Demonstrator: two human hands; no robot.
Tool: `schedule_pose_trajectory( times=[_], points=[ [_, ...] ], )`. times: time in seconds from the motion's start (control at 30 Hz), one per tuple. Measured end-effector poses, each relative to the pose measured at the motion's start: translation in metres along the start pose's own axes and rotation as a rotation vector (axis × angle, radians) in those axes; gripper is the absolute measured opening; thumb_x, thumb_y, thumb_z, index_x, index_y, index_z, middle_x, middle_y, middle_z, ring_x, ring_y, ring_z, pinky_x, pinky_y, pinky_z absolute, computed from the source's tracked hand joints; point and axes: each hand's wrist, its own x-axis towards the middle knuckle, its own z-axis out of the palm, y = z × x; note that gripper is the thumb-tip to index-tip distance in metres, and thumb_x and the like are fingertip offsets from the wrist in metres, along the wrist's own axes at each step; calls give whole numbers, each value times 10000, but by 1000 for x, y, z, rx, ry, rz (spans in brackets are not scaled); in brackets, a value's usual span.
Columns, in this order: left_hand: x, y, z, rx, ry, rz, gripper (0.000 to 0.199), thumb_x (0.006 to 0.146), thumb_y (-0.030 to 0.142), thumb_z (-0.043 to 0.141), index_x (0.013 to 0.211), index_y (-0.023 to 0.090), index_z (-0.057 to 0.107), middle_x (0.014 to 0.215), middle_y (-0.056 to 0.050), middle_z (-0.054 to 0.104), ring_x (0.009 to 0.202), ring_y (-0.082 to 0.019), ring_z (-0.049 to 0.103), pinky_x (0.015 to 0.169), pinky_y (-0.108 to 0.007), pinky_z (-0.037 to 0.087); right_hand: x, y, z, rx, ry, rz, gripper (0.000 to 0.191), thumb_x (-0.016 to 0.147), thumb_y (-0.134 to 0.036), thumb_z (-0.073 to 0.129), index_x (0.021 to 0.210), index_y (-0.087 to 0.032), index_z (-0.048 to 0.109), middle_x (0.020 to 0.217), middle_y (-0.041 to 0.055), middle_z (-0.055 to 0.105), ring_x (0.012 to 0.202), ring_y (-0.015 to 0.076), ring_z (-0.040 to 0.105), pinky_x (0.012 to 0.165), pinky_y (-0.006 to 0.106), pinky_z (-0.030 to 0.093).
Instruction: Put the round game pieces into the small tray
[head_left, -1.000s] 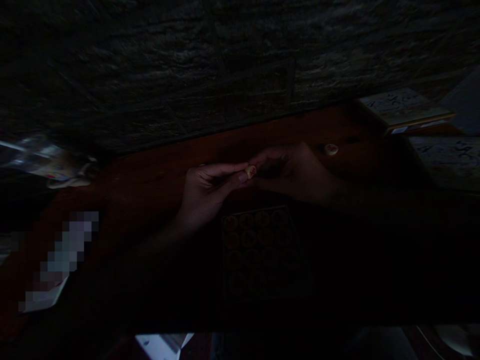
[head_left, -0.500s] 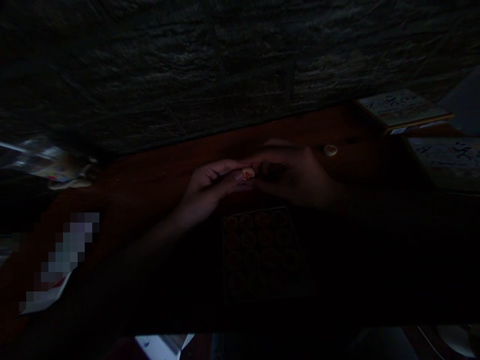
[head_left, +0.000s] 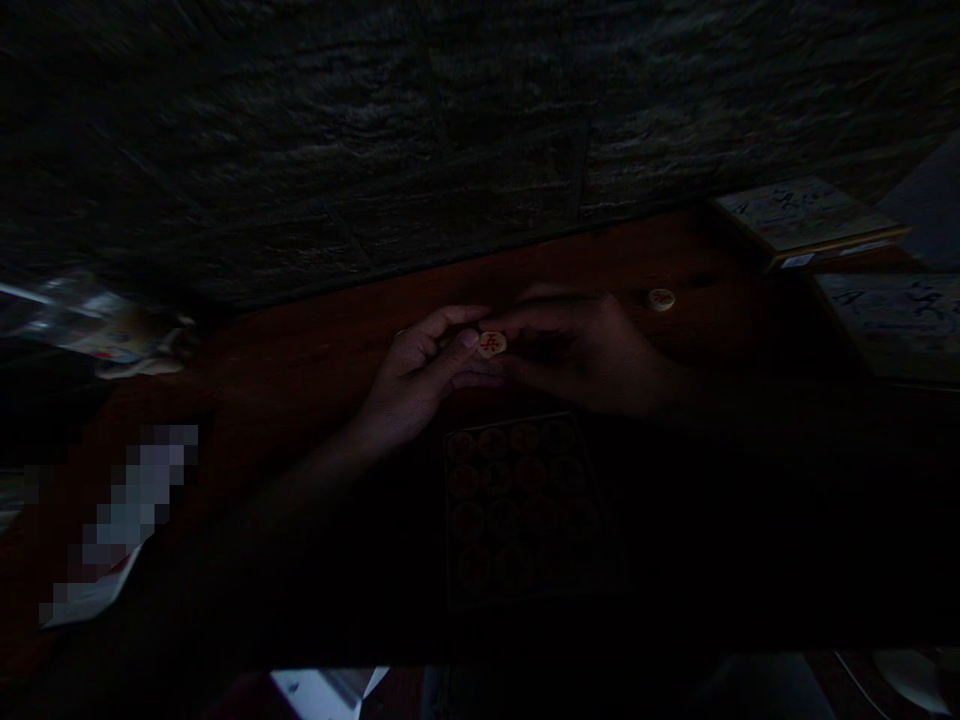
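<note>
A round, pale xiangqi piece (head_left: 493, 345) with a red character is held up between my hands, its marked face towards me. My left hand (head_left: 416, 368) is closed on its left edge, the thumb against it. From the other side my right hand (head_left: 600, 345) pinches the piece with finger and thumb, though shadow hides part of that grip. Below the hands, a square box (head_left: 448, 545) holds rows of similar round pieces, very dim. Another xiangqi piece (head_left: 661, 300) lies on the wooden table just beyond my right hand.
Two flat boxes with dark lettering, the far box (head_left: 810, 215) and the near box (head_left: 892, 325), lie at the right. A stone wall (head_left: 487, 130) rises behind the table (head_left: 315, 320). At the left is a clear plastic package (head_left: 97, 320).
The piece has turned between my fingers, so its red character shows more fully. My left fingers have shifted and the index finger is lifted slightly. The loose piece and boxes stay put.
</note>
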Motion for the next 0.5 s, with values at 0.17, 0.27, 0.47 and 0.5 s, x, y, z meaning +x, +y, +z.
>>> schedule_pose_trajectory(
  times=[0.17,0.27,0.47,0.5],
  points=[
    [-2,1,2,-9,5,6,347,965,397,796,1253,215,731,1072,-74,841,942,-232,834,874,-373,691,0,0,0,0,-12,38,202,974,-357,710,1071,-216,816,1041,57,807,890,208,732,792,330,533],
    [-4,3,3,32,14,27,344,948,386,816,1232,204,744,1027,-71,844,926,-234,834,853,-365,694,0,-1,0,11,-40,93,261,1032,-419,647,979,-229,817,927,28,810,822,200,718,763,331,529],
    [-5,5,6,146,57,88,344,909,393,863,1176,197,771,941,-48,845,836,-185,813,776,-288,681,1,-4,2,166,15,252,377,1032,-563,647,982,-219,794,905,30,799,809,191,708,701,312,522],
    [-5,5,6,166,71,98,340,904,390,868,1174,202,779,949,-45,845,824,-176,806,765,-279,677,1,-4,3,190,22,255,365,1029,-557,653,1000,-219,786,928,37,802,822,193,712,704,313,529]
  ],
)
